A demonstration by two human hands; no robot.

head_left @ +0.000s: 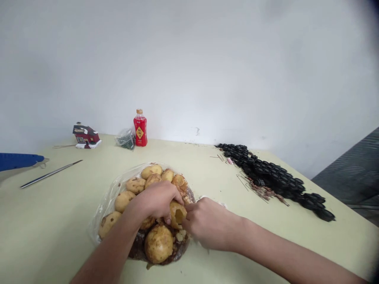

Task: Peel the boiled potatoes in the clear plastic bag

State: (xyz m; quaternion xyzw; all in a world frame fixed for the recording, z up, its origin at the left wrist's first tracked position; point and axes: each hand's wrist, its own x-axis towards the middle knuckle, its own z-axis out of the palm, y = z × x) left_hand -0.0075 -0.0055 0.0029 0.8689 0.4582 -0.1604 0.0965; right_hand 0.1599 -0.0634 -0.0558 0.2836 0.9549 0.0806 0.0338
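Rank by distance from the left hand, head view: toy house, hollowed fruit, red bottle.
1. Hollowed fruit: touching the left hand.
2. Red bottle: beyond it, near the wall.
3. Toy house: also near the wall, farther left.

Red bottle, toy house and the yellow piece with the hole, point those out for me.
Red bottle (140,132): head view, middle of its label.
Toy house (87,138): head view, front wall.
Yellow piece with the hole (173,212): head view, surface left of the hole.
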